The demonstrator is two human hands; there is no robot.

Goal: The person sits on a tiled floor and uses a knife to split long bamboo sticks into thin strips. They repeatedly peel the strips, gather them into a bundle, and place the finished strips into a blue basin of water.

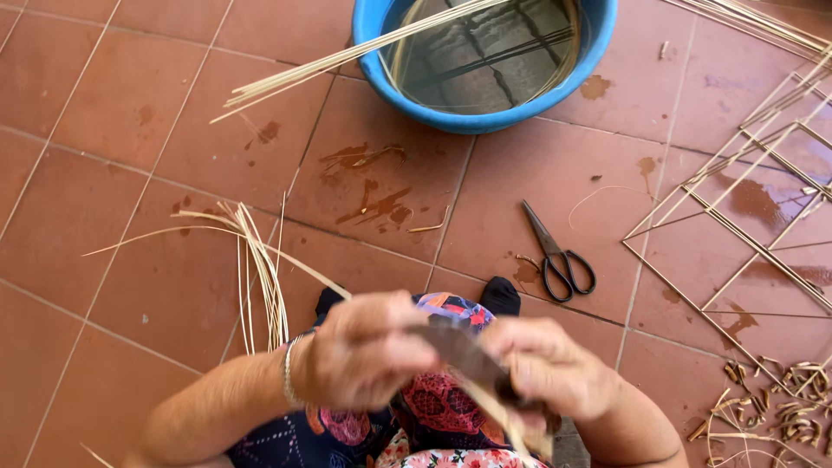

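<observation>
Your left hand and right hand both pinch a dark, flat blade-like strip, blurred, probably braced over your lap for control.

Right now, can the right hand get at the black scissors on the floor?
Probably yes, once freed. The scissors lie on bare tile ahead of the right hand with nothing between, but both hands now grip a dark blade and strip.
</observation>
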